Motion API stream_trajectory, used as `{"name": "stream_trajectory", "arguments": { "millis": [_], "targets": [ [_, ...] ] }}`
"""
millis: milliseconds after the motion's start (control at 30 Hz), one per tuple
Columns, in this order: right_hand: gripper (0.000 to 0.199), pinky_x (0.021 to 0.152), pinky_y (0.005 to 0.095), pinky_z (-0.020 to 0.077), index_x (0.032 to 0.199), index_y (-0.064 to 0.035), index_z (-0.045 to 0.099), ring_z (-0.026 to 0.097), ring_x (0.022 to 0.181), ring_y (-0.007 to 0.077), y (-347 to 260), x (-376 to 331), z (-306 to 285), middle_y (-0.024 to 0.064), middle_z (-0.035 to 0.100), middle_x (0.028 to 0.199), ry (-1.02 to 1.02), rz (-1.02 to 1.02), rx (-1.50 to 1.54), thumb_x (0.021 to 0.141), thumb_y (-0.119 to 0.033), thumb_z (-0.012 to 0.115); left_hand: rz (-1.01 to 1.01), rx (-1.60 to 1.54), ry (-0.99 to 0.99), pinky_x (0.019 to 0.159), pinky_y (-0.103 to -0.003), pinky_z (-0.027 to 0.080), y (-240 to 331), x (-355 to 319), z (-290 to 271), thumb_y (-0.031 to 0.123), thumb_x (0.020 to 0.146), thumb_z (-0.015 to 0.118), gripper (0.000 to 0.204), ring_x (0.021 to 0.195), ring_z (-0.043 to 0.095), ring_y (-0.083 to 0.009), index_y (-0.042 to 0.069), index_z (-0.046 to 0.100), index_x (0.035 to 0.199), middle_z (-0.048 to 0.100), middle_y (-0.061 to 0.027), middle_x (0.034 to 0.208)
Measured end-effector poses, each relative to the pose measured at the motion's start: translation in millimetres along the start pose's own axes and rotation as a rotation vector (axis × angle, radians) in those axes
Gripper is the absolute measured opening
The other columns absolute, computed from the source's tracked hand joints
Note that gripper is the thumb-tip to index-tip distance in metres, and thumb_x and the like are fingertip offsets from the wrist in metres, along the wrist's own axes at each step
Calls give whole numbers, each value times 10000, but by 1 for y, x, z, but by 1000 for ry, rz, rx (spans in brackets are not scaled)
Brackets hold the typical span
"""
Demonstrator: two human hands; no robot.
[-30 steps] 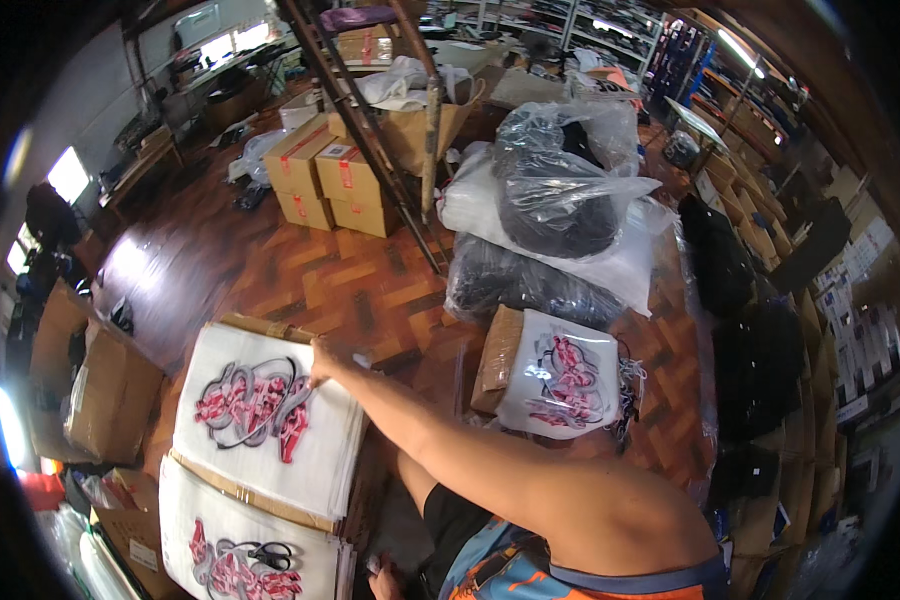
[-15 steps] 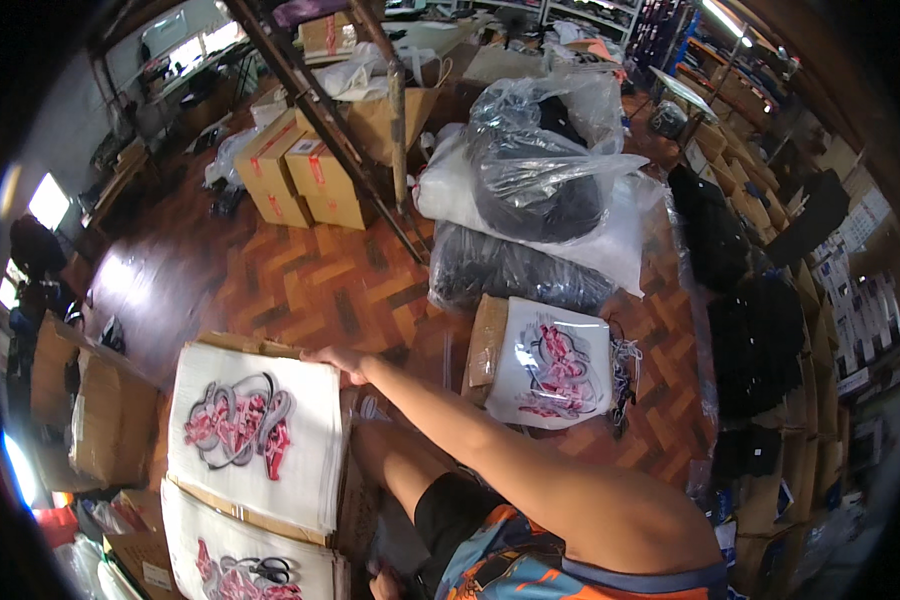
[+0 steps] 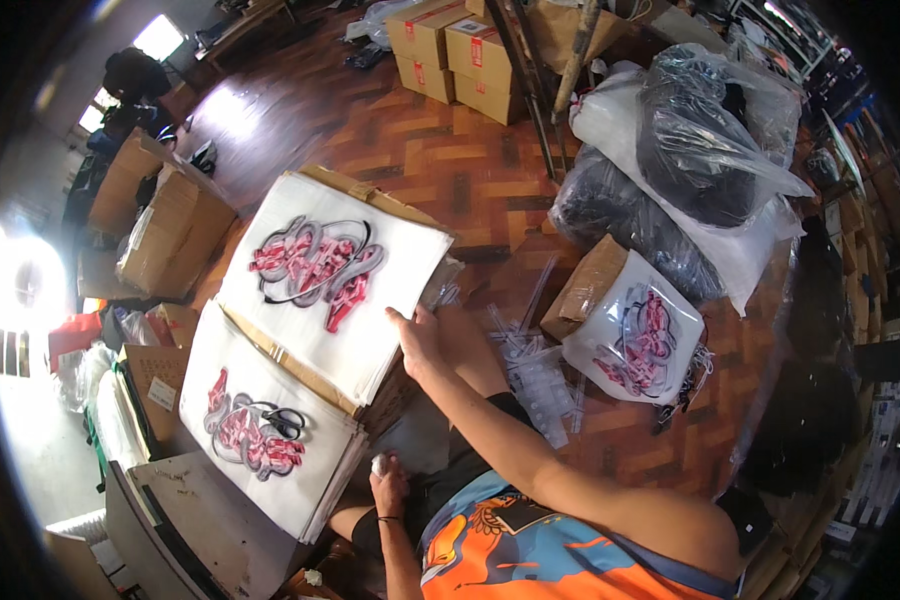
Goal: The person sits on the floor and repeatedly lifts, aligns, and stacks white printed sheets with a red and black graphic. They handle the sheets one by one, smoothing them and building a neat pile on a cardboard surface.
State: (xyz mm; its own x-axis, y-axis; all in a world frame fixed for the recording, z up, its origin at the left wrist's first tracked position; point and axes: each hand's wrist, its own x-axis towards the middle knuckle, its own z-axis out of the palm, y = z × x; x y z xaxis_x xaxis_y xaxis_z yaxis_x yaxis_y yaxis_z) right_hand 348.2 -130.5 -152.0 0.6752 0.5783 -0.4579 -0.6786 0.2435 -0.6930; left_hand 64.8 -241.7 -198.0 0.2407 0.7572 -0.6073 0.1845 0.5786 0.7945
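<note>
Your right hand (image 3: 417, 335) reaches forward with its fingers spread open, resting on the near right edge of the upper stack of white printed sheets (image 3: 335, 280), thumb lifted at the top sheet's edge. Your left hand (image 3: 388, 482) sits low by your lap, curled closed around a small white crumpled bit (image 3: 378, 463).

Judging by how things lie, the sorting looks well along: the upper stack sits squared on its cardboard box (image 3: 370, 195), and a second stack of printed sheets (image 3: 260, 430) lies nearer and to the left, with scissors (image 3: 280, 420) on top. A third bundle in a clear bag (image 3: 635, 335) leans on a small carton to the right and seems yet to be handled.

Room is tight. The two stacks touch at their edges, and a grey board (image 3: 200, 520) closes the near left. Loose clear plastic sleeves (image 3: 540, 375) litter the parquet floor (image 3: 440, 150) between your arm and the bagged bundle. Large plastic sacks (image 3: 690, 150) crowd the far right; open floor lies far left.
</note>
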Motion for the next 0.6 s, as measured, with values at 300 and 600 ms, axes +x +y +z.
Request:
{"name": "stream_trajectory", "arguments": {
  "millis": [300, 600],
  "targets": [
    [1062, 1140, 438, 357, 1557, 65, 131, 446, 1341, 451, 0, -42, 96, 344, 439, 1435, -114, -413, -791, 765, -136, 810, -153, 25, -35, 480, -215, 344, -9, 9, 4, 236, 989, 633, 169, 557, 471, -55, 92, 683, 1062, 531, 54, 706],
    [403, 870, 373, 523, 1159, 96, 621, 654, 986, 247, 43, 34, 10, 157, 677, 1097, 150, 49, -136, 843, -120, 745, -215, 11, -137, 486, -216, 339, 7, 1, 7, 234, 988, 632, 164, 576, 471, -48, 96, 681, 1062, 533, 60, 718]
  ]
}}
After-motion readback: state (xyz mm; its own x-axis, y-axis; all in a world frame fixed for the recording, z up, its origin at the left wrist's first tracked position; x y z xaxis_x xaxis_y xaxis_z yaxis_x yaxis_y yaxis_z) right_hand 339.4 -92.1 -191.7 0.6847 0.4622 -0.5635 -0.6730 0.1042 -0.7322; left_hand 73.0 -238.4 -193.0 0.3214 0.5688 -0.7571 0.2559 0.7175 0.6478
